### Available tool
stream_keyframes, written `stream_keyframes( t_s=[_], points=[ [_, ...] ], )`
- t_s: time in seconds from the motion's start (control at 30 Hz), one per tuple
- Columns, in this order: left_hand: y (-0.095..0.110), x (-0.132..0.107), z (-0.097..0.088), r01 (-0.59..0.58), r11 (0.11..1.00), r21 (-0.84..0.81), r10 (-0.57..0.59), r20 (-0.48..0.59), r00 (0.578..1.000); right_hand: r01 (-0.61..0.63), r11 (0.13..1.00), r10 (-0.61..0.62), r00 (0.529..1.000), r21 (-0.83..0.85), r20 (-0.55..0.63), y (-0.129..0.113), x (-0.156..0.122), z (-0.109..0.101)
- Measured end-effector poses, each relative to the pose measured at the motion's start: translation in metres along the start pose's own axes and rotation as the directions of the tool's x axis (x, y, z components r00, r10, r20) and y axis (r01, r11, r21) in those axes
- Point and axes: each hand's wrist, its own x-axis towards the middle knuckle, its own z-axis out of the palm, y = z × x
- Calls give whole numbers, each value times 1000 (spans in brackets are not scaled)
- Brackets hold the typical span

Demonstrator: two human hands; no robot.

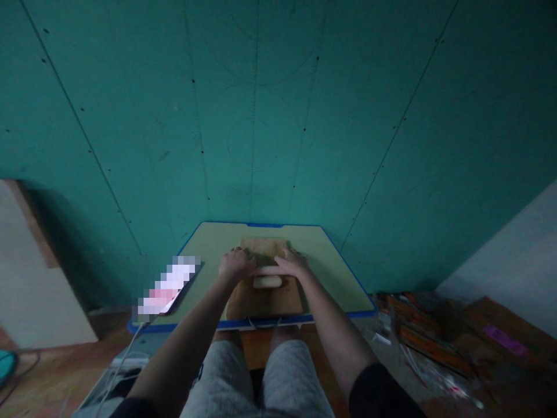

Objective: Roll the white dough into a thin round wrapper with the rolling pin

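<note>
A small table (331,261) with a pale green top and blue rim stands against a teal wall. On it lies a brown wooden board (278,299). Both hands rest side by side at the board's far part, fingers curled down. My left hand (235,264) and my right hand (292,263) press on something pale between them, hidden under the palms. A pale roll of dough (267,282) lies on the board just below the hands. What the fingers grip is not clear.
A phone (167,285) with a lit screen lies on the table's left part, a white cable trailing off its near end. Papers and clutter (418,339) lie on the floor at right. My knees sit under the table's near edge.
</note>
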Motion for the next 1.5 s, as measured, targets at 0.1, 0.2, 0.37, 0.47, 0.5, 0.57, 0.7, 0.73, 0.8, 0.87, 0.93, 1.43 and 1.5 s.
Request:
stream_keyframes(
  t_s=[0.1, 0.2, 0.37, 0.47, 0.5, 0.57, 0.7, 0.73, 0.8, 0.87, 0.93, 1.43, 1.5],
  points=[
    [7, -3, -5, 141, 990, 16, -141, -3, 990, -58, 998, 58, 998, 18, -19, -3, -2, 0],
    [12, -9, -8, 178, 984, 12, -178, 7, 984, -74, 997, 76, 994, 27, -83, -5, -9, 2],
    [13, -23, -5, 162, 987, 7, -162, -18, 987, -58, 998, 59, 977, 9, -207, -6, -23, 8],
    [15, -31, -2, 143, 990, 9, -142, -50, 989, -44, 999, 38, 960, -14, -276, -6, -32, 12],
    [16, -33, -2, 139, 990, 9, -138, -61, 989, -38, 999, 29, 954, -23, -297, -5, -35, 14],
    [18, -38, -1, 136, 991, 8, -135, -78, 988, -28, 999, 11, 943, -44, -334, -4, -40, 17],
    [22, -44, -3, 134, 991, 10, -133, -87, 987, 3, 996, -37, 922, -88, -386, 0, -48, 24],
    [22, -45, -4, 132, 991, 12, -130, -87, 988, 15, 995, -52, 918, -98, -393, 1, -49, 25],
    [23, -47, -5, 121, 992, 19, -119, -85, 989, 38, 993, -82, 912, -116, -403, 4, -50, 27],
    [22, -50, -6, 108, 994, 25, -106, -81, 991, 60, 990, -109, 905, -131, -411, 6, -50, 29],
    [22, -53, -6, 99, 995, 28, -96, -84, 992, 79, 986, -133, 897, -144, -422, 7, -51, 30],
    [25, -74, -6, 17, 999, 47, -10, -146, 989, 159, 972, -221, 875, -174, -430, 17, -75, 37],
    [24, -77, -5, 11, 999, 51, -4, -143, 990, 169, 971, -227, 876, -171, -426, 17, -78, 37]
  ],
)
